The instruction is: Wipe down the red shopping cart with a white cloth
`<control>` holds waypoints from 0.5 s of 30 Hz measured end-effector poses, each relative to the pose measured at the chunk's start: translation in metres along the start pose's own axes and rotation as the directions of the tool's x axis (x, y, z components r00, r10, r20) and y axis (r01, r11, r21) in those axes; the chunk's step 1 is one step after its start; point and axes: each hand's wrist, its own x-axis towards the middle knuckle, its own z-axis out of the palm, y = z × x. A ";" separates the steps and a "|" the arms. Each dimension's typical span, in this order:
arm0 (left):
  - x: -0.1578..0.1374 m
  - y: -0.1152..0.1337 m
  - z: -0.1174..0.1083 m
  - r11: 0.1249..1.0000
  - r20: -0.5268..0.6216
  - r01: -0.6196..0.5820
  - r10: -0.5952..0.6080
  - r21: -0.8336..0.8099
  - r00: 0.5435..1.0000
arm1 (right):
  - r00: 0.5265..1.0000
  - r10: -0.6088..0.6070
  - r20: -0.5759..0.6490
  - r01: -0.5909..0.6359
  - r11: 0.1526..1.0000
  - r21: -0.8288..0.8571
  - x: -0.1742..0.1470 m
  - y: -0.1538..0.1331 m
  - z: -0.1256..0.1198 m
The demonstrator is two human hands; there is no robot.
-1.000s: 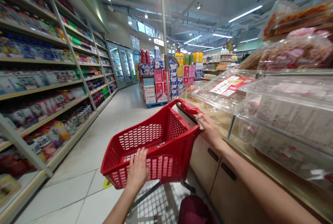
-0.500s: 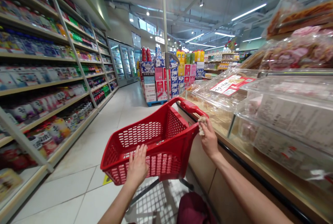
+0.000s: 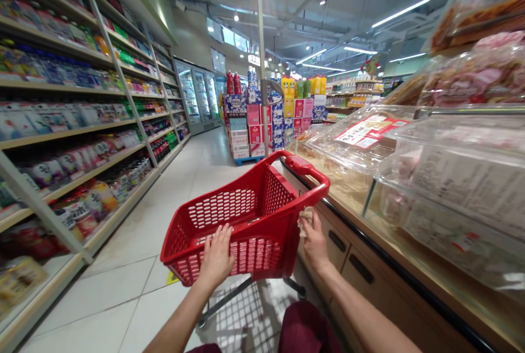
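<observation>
A red plastic shopping cart (image 3: pixel 283 222) with perforated sides stands before me, its basket bare inside where I can see. My left hand (image 3: pixel 218 252) lies on the near rim of the basket, fingers stretched out flat over the edge. In my right hand (image 3: pixel 315 241) is a crumpled pale cloth (image 3: pixel 304 222), pinched between the fingers. That hand is at the cart's rear side, just below the red handle (image 3: pixel 318 189); the cloth appears to touch the side panel.
Drink shelves (image 3: pixel 77 178) run along the left. On the right, a wooden counter (image 3: pixel 369 249) with drawers carries clear plastic food boxes (image 3: pixel 369 134), close beside the cart. Stacked cartons (image 3: pixel 256 129) and a pole (image 3: pixel 261 41) stand ahead, with glass-door fridges (image 3: pixel 200 93) behind.
My right hand has moved down and left with the cloth, from the handle end to the side panel beneath it. The left hand remains on the rim.
</observation>
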 end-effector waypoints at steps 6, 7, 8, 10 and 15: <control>0.000 -0.002 -0.001 1.000 0.015 0.011 -0.010 -0.021 1.000 | 0.998 -0.043 0.041 0.040 0.996 0.079 -0.007 -0.005 -0.007; 0.000 -0.002 -0.001 1.000 0.014 0.013 -0.012 -0.022 1.000 | 0.998 -0.046 -0.037 0.049 0.995 0.091 0.007 -0.008 -0.011; -0.001 -0.002 -0.002 1.000 0.014 0.015 -0.015 -0.023 1.000 | 0.994 -0.044 -0.096 0.053 0.994 0.095 0.018 -0.010 -0.012; -0.002 -0.002 -0.003 0.999 0.016 0.022 -0.021 -0.025 1.000 | 0.992 -0.031 -0.126 0.042 0.995 0.087 0.024 -0.012 -0.008; -0.002 -0.002 -0.004 0.999 0.024 0.017 -0.016 -0.032 1.000 | 0.989 -0.030 0.146 0.025 0.999 0.036 -0.032 -0.005 0.014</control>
